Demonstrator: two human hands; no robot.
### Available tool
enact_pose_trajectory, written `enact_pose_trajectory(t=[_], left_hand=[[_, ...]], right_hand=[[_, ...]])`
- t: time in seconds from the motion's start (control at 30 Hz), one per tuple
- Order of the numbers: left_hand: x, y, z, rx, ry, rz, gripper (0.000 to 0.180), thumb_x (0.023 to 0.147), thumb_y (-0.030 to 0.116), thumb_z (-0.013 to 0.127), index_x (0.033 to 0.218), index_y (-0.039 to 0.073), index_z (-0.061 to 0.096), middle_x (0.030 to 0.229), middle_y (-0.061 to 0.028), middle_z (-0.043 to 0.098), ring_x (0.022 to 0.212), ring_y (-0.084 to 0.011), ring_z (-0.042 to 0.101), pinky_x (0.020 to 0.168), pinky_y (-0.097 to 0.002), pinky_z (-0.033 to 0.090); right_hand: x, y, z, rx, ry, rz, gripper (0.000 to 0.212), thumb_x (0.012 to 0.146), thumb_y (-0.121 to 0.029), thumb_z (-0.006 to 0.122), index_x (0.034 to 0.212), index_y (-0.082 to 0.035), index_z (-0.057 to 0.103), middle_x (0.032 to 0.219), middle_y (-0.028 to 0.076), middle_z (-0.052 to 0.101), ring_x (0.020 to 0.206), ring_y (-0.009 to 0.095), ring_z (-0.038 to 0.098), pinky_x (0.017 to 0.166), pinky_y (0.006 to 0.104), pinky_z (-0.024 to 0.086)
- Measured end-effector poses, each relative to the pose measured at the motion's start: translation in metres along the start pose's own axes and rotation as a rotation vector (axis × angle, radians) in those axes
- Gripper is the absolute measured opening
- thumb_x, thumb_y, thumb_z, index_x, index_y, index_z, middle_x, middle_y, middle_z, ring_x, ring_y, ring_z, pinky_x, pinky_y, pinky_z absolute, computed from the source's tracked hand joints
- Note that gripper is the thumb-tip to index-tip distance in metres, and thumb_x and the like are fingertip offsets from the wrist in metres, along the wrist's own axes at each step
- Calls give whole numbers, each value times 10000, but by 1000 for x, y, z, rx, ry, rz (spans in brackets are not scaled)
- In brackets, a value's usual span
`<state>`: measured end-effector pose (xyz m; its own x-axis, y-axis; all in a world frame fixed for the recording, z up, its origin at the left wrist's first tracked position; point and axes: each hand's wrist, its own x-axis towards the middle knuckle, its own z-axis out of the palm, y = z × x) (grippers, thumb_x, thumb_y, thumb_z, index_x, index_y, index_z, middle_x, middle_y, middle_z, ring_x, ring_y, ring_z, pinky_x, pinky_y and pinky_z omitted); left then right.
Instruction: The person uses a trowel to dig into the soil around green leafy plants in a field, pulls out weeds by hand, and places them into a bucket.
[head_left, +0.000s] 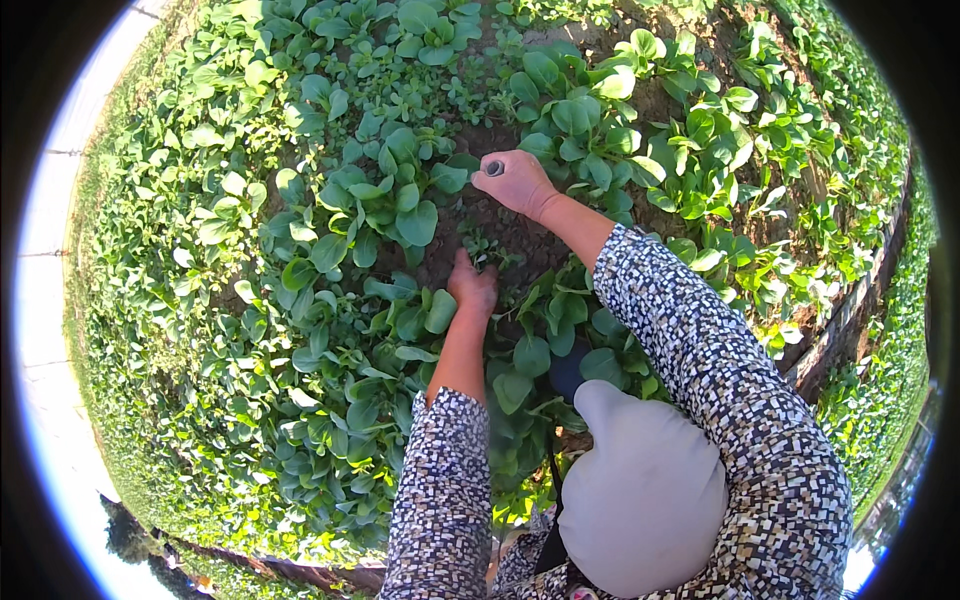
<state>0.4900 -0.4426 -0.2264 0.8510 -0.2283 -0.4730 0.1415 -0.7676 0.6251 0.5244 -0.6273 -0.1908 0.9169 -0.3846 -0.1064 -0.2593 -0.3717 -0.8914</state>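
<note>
I'm standing outdoors in a vegetable plot, a garden or small field. Leafy green plants [400,195] with broad, rounded leaves crowd the bed from side to side, with small-leaved plants [487,250] low among them and brown soil [535,250] showing in the gaps. Bright sun lights the leaves towards the right edge. Pale paving [45,300] runs along the left edge, and past a low dark border [850,320] at the right lies more greenery [885,360].
</note>
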Motion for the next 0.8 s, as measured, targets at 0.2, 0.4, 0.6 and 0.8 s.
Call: enact_pose_trajectory(t=[0.2,0.4,0.6,0.8], left_hand=[[1,-12,1,18,29,-41,445,769,227,680,1167,111,519,1041,-166,669,960,-376,637,828,-439,487],[3,-5,10,43,-14,-81,436,773,218,679,1166,124,515,1046,-165,667,960,-371,638,828,-429,486],[-4,-6,8,-27,19,-54,441,787,222,669,1185,126,506,1047,-169,666,971,-378,634,837,-427,486],[-4,-2,3,32,29,-79,493,758,192,711,1178,72,483,1040,-187,659,959,-398,625,824,-451,483]], right_hand=[[-43,20,-5,27,-104,35,278,756,-289,668,683,-30,598,593,118,518,542,265,466,583,364,442],[4,8,20,-43,21,-4,271,747,-289,648,665,-45,561,639,170,535,600,374,456,579,427,425],[-11,17,3,20,-145,5,264,754,-273,649,688,-31,568,629,155,521,587,326,437,589,393,434],[-4,-5,-15,-105,-313,-2,228,744,-269,648,697,-51,603,646,138,563,587,320,466,618,376,458]])
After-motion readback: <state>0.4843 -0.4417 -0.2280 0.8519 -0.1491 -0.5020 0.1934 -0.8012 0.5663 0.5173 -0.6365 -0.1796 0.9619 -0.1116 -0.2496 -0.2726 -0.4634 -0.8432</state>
